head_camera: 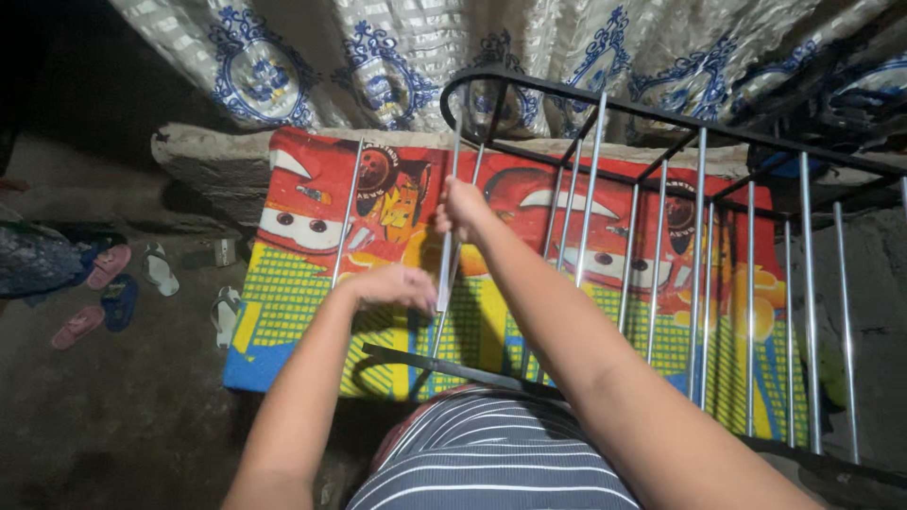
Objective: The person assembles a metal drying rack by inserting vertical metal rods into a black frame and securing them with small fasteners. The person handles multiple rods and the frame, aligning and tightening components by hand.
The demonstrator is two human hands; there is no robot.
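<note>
Metal rod point(448, 264) near left end of black drying rack point(661, 123), above cartoon mat point(312, 312). Right hand point(461, 208) fingers clamped on rod; left hand point(392, 285) fingers curled, touching rod lower down.

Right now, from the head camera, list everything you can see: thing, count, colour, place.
Metal rack: one, black frame with silver rods, standing from centre to right over the mat.
Silver rod: one, at the rack's left end, gripped by both hands.
Cartoon mat: one, red, yellow and blue, lying on the floor at centre.
Curtain: one, pale with blue medallions, along the top.
Slippers: several, pink, blue and white, on the floor at left.
Striped shirt: one, dark with white stripes, bottom centre.
Left hand: one, fingers on the rod lower down.
Right hand: one, closed around the rod higher up.
</note>
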